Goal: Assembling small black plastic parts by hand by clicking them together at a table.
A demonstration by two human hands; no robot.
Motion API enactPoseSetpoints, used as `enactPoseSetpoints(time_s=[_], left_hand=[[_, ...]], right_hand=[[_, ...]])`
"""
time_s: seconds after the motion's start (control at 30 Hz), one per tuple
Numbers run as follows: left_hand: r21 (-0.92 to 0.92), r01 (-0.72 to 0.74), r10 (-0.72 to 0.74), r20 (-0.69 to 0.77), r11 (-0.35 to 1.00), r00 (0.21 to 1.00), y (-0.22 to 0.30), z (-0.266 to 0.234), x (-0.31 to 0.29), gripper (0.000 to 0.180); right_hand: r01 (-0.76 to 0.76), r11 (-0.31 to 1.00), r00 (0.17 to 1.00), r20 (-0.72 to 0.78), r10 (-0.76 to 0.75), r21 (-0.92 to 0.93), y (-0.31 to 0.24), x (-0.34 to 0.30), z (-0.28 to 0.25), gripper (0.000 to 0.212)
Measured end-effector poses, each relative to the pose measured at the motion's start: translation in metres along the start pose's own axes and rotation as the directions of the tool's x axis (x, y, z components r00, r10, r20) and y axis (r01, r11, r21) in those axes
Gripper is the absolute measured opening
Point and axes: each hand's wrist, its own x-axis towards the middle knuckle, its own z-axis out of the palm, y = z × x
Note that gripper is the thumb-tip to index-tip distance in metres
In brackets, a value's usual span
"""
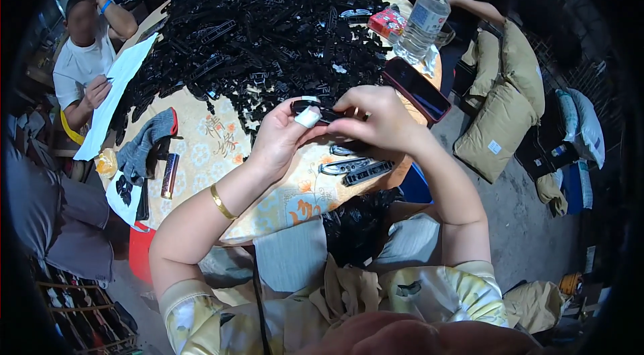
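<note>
My left hand (278,130) is closed around a small black plastic part (325,113), with white tape wrapped on its thumb and one finger. From the other side my right hand (382,117) pinches the same part with thumb and fingers. The fingers hide much of its shape. Just below my hands, several long black plastic pieces with pale edges (345,166) lie on the patterned tablecloth (268,211). Beyond my hands spreads a big heap of loose black plastic parts (261,33).
A clear bottle (424,20), a red patterned box (387,22) and a phone (417,90) stand or lie at the right. Leftward are a grey glove (149,144), a brown tube (170,176) and a white sheet (121,97) before a seated person (90,53). Tan sacks (496,130) lie farther right.
</note>
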Motion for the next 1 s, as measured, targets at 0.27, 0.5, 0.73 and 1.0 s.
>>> enactPoseSetpoints(time_s=[0.27, 0.5, 0.73, 1.0], left_hand=[[0.241, 0.034, -0.071, 0.147, 0.97, 0.987, -0.016, 0.007, -0.001, 0.031], [0.225, 0.018, -0.042, 0.103, 0.974, 0.994, -0.011, -0.001, 0.0, 0.028], [0.237, 0.013, -0.035, 0.09, 0.971, 0.995, -0.01, -0.001, 0.002, 0.028], [0.248, 0.024, -0.042, 0.066, 0.968, 0.997, -0.01, -0.005, 0.002, 0.029]], right_hand=[[-0.236, 0.969, 0.956, -0.196, 0.217, -0.079, 0.07, 0.01, 0.012, 0.017], [-0.434, 0.87, 0.887, 0.058, 0.458, -0.236, 0.072, 0.043, 0.023, 0.024], [-0.31, 0.927, 0.951, -0.07, 0.302, -0.211, 0.069, 0.04, 0.024, 0.023], [-0.341, 0.873, 0.923, -0.053, 0.382, 0.349, 0.021, 0.011, 0.01, 0.027]])
